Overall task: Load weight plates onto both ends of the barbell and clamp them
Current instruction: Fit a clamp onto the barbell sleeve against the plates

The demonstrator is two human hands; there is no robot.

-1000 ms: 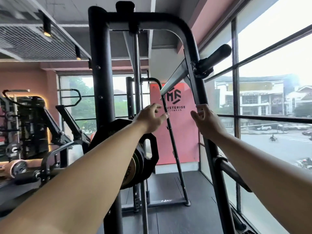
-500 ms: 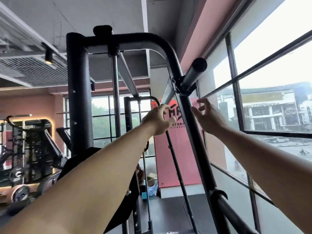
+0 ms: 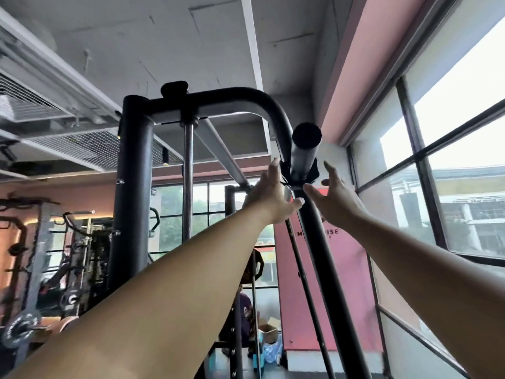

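Both arms reach up to the grey steel barbell sleeve with a black end cap (image 3: 304, 155), which sits high on the rack and points towards the camera, bare of plates. The left hand (image 3: 273, 199) and right hand (image 3: 337, 199) flank it, fingers spread and relaxed, gripping nothing. The left thumb lies close to the black steel upright (image 3: 323, 258) (contact cannot be judged). This looks like the approach to the bar's end before loading: a black fitting (image 3: 314, 170) wraps the sleeve's base, and whether it is a clamp is unclear. Next, the hands probably need to close on it or the sleeve. On the pink banner (image 3: 352, 283) only "M" and "ISE" show beside the upright. A dark round weight plate (image 3: 20, 328) at lower left is too blurred to read.
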